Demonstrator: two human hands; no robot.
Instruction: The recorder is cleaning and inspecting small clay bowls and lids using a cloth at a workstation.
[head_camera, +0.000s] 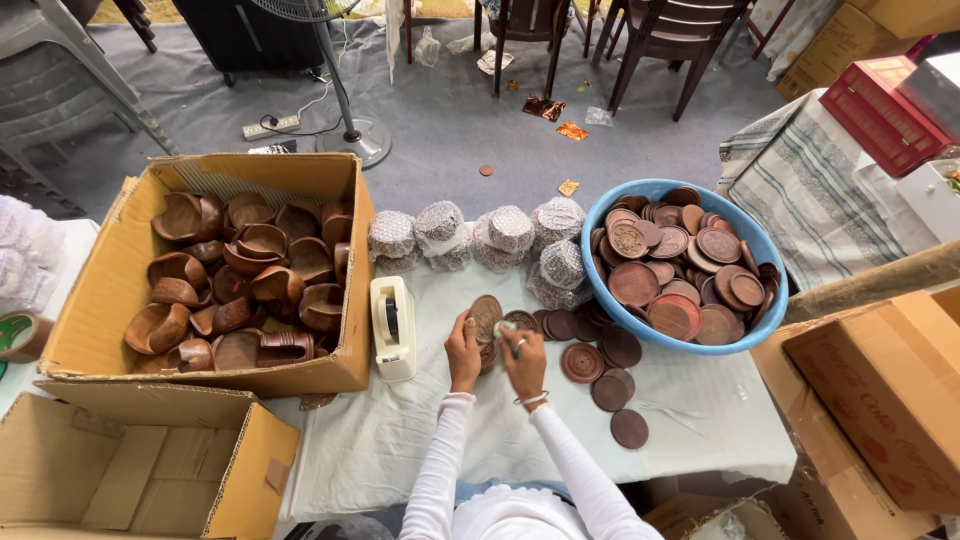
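Observation:
My left hand (463, 351) grips a small stack of round brown wooden discs (487, 318) on the white-covered table (400, 440), with the top disc tilted up. My right hand (524, 360) is beside it and pinches a small pale green piece (504, 329) against the stack. More loose brown discs (600, 365) lie on the cloth just right of my hands. Both sleeves are white.
A blue basin (760, 320) of carved discs sits at right. A cardboard box (100, 330) of wooden bowls is at left, an empty box (250, 470) in front of it. A white tape dispenser (392, 325) and several wrapped bundles (510, 235) stand nearby. Cartons (880, 390) crowd the right.

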